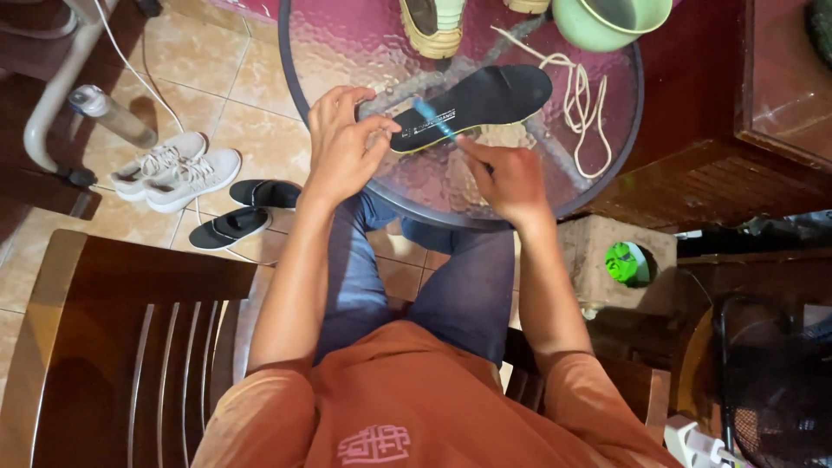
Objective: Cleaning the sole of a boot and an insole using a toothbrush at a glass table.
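1 black insole (485, 98) is laid flat on the round glass table (607, 165), w/ its long axis running lower left to upper right; the wider end points upper right, the narrower end lower left. That lower-left end is pinched by the left hand (340, 143), fingers closed on the edge. 1 blue toothbrush (436, 120) is gripped by the right hand (510, 178), closed round the handle; the brush is angled up-left, its head resting on the insole approx. at the middle-left part.

Also on the table: 1 cream lace (579, 100), coiled just right of the insole; 2 shoes at the top edge, 1 tan shoe (433, 24) seen well, the other mostly cut off; 1 green bowl (607, 19).

On the floor at left: 2 white sneakers (178, 171), 2 black sandals (247, 210), 1 bottle (111, 115).
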